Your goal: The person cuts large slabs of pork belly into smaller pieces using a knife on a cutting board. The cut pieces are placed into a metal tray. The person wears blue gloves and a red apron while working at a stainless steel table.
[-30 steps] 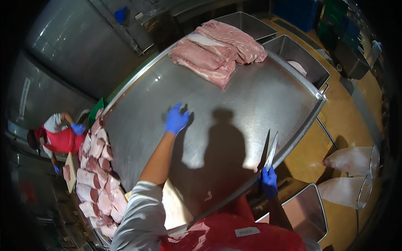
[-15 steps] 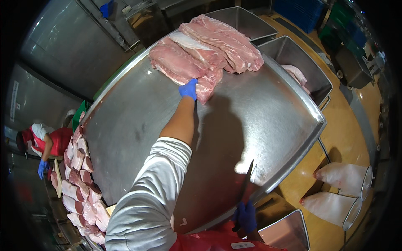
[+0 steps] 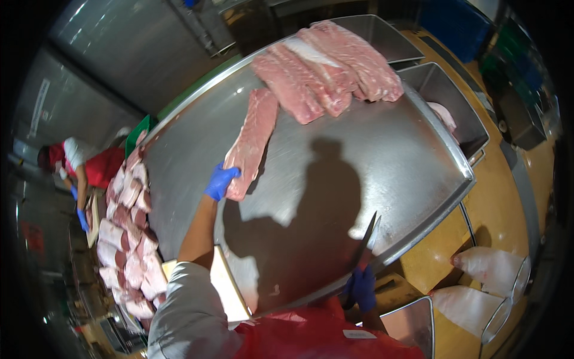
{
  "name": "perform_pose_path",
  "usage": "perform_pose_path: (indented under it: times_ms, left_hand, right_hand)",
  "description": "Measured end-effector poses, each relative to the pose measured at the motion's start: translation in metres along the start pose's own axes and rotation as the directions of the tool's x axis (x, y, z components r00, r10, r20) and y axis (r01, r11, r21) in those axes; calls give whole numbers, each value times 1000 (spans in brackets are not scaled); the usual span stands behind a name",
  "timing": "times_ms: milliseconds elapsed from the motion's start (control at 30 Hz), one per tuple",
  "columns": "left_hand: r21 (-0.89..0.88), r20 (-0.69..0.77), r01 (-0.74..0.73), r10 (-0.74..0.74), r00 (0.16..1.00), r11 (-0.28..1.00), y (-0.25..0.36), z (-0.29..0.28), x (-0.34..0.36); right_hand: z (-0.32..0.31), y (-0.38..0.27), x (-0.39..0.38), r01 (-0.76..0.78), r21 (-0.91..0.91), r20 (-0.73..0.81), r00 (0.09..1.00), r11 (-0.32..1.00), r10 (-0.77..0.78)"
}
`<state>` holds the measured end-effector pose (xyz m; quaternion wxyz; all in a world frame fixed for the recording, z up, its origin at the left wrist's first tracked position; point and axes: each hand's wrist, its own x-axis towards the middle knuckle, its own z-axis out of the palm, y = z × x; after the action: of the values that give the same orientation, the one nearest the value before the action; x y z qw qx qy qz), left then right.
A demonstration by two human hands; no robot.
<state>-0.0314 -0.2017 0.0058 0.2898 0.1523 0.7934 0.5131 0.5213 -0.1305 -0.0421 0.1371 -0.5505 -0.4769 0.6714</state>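
Gloved in blue, my left hand (image 3: pixel 222 180) grips the near end of a long pork loin (image 3: pixel 254 134), which stretches away across the metal table (image 3: pixel 179 155). Beyond it, several more pork loins (image 3: pixel 329 69) lie side by side at the far edge. My right hand (image 3: pixel 360 288), also in a blue glove, is closed round a knife (image 3: pixel 363 245) at the near right, low by the table's front edge. The blade points up and away, apart from any meat. A pale cutting board (image 3: pixel 230 284) sits under my left forearm.
Cut meat pieces (image 3: pixel 128 239) are heaped along the left edge, with a co-worker (image 3: pixel 89 161) beyond them. A metal bin (image 3: pixel 472 113) holding meat stands at the far right, another bin (image 3: pixel 412 323) at the near right. White cone-shaped bags (image 3: pixel 472 308) hang on hoops at right.
My left hand has drawn one loin away from the others, toward me and to the left. More of the cutting board shows. My right hand still holds the knife low at the right.
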Motion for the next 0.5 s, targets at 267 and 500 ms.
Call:
perform_pose_path:
  times_ms: [267,500]
  left_hand:
    - [974,141,-174,215,966,145,31,-201,-198]
    - [991,125,-78,546,829,-108,-109,-263,-432]
  right_hand:
    - [-5,39,23,124,45,55,990,991,-127]
    - [21,20,-7,268,-197,-62,957,943,-285]
